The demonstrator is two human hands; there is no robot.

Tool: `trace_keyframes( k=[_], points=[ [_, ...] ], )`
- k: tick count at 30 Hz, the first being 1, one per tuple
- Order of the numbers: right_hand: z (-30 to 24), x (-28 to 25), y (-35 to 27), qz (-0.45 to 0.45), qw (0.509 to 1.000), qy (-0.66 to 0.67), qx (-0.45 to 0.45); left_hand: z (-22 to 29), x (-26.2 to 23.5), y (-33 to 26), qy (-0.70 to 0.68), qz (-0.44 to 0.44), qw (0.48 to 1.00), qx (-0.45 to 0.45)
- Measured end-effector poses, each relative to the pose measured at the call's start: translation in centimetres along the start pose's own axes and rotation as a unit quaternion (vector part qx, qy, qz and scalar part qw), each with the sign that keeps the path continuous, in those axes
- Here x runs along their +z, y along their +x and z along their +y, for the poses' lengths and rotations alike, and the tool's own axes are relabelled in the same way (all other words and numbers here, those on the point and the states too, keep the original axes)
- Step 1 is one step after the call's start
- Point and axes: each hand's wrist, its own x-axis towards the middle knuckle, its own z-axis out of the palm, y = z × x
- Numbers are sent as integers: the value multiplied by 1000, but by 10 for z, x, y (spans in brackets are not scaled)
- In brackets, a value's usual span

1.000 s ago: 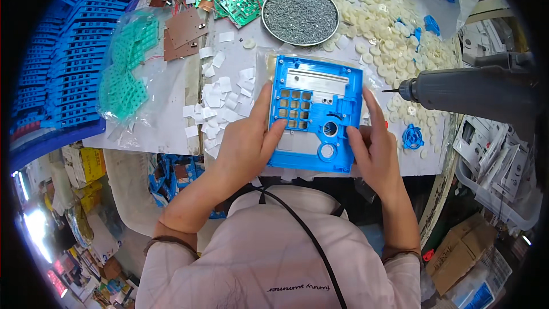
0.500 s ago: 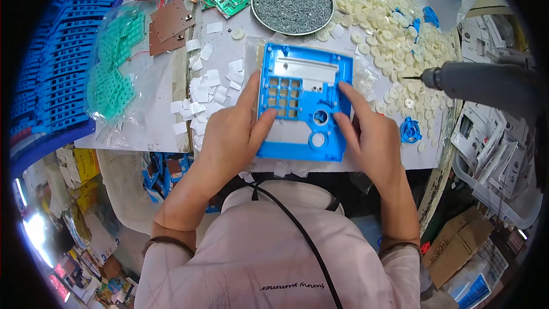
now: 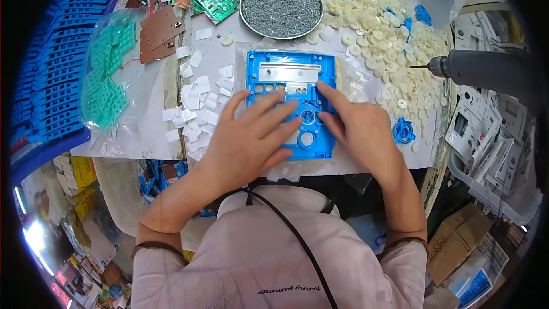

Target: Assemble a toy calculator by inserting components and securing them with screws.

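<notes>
at far left of the bench, stacked blue plastic parts [image 3: 68, 46], then green keypad sheets [image 3: 106, 94] in clear film, brown boards [image 3: 157, 28], loose white paper squares [image 3: 194, 94]. left hand [image 3: 240, 140] next, fingers spread wide over lower-left half of blue panel [image 3: 313, 96], gripping nothing; contact or hover, can't tell. panel lies flat in front of the person, between the hands, beyond left palm, long axis running away from body. round tray of screws [image 3: 281, 8] behind it. right hand [image 3: 369, 131] sits at panel's right edge, thumb and index parted, tips on the rim, other fingers hidden, so grip unclear; both hands about equally near. farther right: cream discs [image 3: 394, 68], blue ring part [image 3: 404, 130], grey power driver [image 3: 486, 70], bit pointing left.
</notes>
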Motion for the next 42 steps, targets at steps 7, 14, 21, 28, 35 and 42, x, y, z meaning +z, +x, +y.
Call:
trace_keyframes(
  k=[7, 14, 21, 28, 35, 42],
  points=[
    [50, 1, 61, 224, 967, 121, 32, 0, 0, 1, -11, -7, 1000, -4],
    [63, 7, 90, 156, 980, -96, 84, -1, 5, -1, -38, 5, 999, -11],
    [19, 20, 31, 210, 942, 263, 10, 7, -2, 4, -220, 145, 962, -78],
    [-13, 14, -6, 231, 907, 317, -154, 3, -18, 35, -662, -79, 704, -245],
    [-30, 15, -28, 157, 909, 363, -131, 12, -10, 14, -598, -78, 777, -181],
    [-40, 9, -48, 70, 896, 438, 35, 23, 0, 5, -339, 56, 938, -33]
  ],
)
